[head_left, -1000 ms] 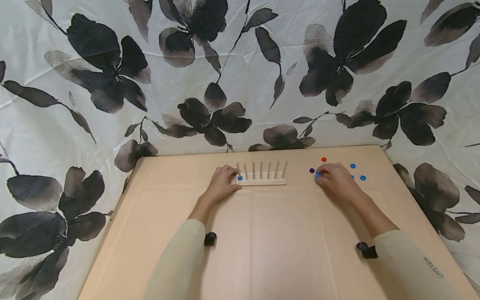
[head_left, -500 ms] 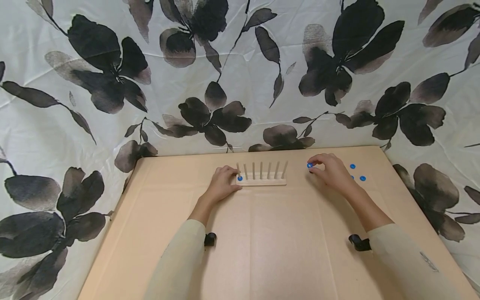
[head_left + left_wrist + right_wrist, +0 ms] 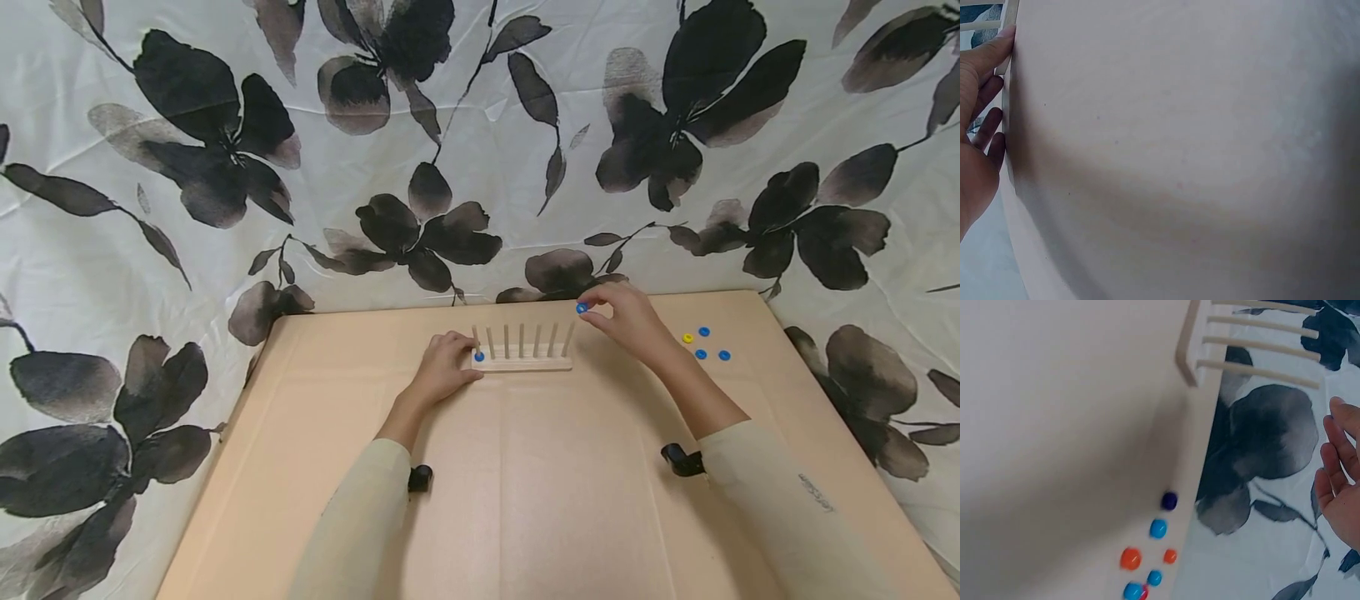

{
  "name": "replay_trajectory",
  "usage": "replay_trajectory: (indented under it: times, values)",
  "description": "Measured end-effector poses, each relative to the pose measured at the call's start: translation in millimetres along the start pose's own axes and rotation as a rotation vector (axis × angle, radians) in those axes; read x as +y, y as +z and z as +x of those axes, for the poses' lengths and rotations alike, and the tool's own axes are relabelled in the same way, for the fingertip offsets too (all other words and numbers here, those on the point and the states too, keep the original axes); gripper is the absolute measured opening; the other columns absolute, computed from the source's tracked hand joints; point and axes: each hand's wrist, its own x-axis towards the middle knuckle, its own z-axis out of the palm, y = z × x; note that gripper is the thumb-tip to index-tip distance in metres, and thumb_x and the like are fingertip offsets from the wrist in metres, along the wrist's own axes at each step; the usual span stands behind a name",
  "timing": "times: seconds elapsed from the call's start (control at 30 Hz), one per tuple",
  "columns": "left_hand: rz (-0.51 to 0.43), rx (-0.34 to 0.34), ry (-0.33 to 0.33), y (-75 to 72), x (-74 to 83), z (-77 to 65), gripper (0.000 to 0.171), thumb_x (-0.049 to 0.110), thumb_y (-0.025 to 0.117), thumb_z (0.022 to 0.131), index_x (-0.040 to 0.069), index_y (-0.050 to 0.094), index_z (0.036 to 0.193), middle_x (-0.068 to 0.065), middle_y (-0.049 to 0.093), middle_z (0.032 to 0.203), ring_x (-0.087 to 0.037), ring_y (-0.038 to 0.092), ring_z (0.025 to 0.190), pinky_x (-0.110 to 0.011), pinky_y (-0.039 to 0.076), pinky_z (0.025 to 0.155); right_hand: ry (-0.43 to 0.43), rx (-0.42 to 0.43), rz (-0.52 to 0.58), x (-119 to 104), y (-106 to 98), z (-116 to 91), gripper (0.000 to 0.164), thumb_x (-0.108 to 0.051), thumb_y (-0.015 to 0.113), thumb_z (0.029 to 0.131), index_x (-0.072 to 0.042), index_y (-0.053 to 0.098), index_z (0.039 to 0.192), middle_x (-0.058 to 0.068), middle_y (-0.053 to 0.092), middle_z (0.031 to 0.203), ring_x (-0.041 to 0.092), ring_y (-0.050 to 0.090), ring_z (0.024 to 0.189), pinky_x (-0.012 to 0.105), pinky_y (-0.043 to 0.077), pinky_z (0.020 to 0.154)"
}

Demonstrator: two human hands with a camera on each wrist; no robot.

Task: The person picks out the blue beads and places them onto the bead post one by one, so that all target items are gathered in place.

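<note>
A pale wooden rack with a row of upright pegs stands near the table's back edge. My left hand holds the rack's left end, thumb in front. A blue bead sits low on the leftmost peg. My right hand pinches another blue bead between thumb and index finger, just right of the rightmost peg and level with the peg tops or higher. In the right wrist view the fingertips lie beyond the peg ends, and the held bead cannot be seen.
Right of my right hand lie a yellow bead and several blue beads, one a blue bead. The right wrist view also shows a dark purple bead and an orange bead. A floral cloth hangs behind the table.
My right hand has lifted the blue bead from the loose beads and carried it left and back to the rack's right end. My left hand stays on the rack.
</note>
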Motion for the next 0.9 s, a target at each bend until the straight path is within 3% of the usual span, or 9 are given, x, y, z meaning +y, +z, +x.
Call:
replay_trajectory:
  times: [0.4, 0.7, 0.9]
  values:
    - [-0.009, -0.005, 0.001, 1.3, 2.2, 2.3, 0.056, 0.03, 0.088, 0.083, 0.009, 0.068, 0.131, -0.008, 0.062, 0.133, -0.031, 0.048, 0.125, -0.046, 0.039, 0.111, 0.0, -0.073, 0.059, -34, 6, 29, 0.022, -0.014, 0.077, 0.094, -0.006, 0.074, 0.114, 0.012, 0.074, 0.111, 0.032, 0.062, 0.111, 0.051, 0.046, 0.099]
    - [-0.005, 0.008, 0.016, 2.0, 0.2, 3.0, 0.056, 0.031, 0.088, 0.083, 0.009, 0.068, 0.13, -0.008, 0.064, 0.131, -0.03, 0.049, 0.125, -0.045, 0.04, 0.11, 0.005, -0.105, 0.097, -56, 27, 42, 0.021, -0.018, 0.078, 0.093, -0.01, 0.077, 0.112, 0.007, 0.077, 0.105, 0.027, 0.06, 0.106, 0.045, 0.047, 0.093]
    - [0.007, 0.006, 0.019, 1.0, -0.9, 2.3, 0.056, 0.031, 0.088, 0.083, 0.009, 0.068, 0.13, -0.009, 0.064, 0.13, -0.031, 0.05, 0.124, -0.045, 0.041, 0.11, -0.042, -0.125, 0.091, -67, 44, 50, 0.017, -0.018, 0.078, 0.093, -0.01, 0.077, 0.108, 0.004, 0.076, 0.1, 0.026, 0.061, 0.104, 0.045, 0.048, 0.094]
